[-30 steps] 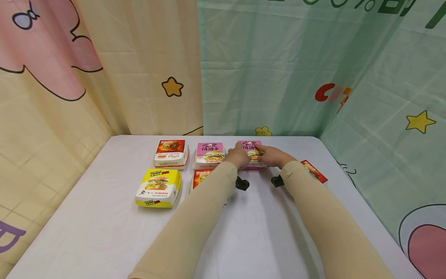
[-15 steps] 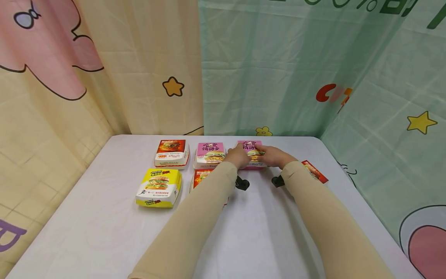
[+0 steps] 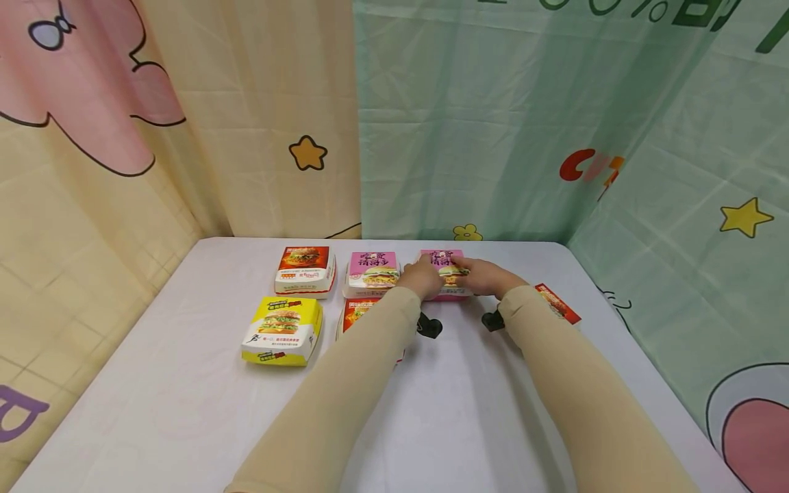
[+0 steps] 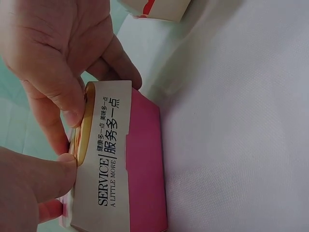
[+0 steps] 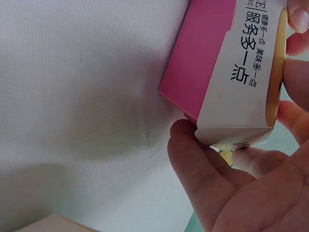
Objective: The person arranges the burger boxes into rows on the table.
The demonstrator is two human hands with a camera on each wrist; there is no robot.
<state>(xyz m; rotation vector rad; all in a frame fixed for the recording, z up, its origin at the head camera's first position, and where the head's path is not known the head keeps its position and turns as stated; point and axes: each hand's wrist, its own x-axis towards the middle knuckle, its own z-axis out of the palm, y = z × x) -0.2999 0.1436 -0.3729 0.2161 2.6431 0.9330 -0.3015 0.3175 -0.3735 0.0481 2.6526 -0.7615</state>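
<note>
A pink and white burger box [image 3: 441, 256] stands at the back of the table between both hands. My left hand [image 3: 422, 276] holds its left side, thumb on the lid's front edge in the left wrist view. On the other side, my right hand [image 3: 490, 276] grips the right end, with fingers bent against the side wall and the thumb on top, as the right wrist view shows. The box's pink base [image 4: 145, 166] sits at the white cloth, and its lid looks closed. A matching pink box [image 3: 372, 268] stands just left of my left hand.
A red and white burger box [image 3: 305, 270] is at the back left, with a yellow one [image 3: 281, 331] in front. Another red box [image 3: 356, 313] lies partly under my left sleeve. My right sleeve partly hides a further red box [image 3: 558, 302]. Curtains stand behind the table.
Both hands stay on the pink box in the same place. Only a slight shift of the head view shows.
</note>
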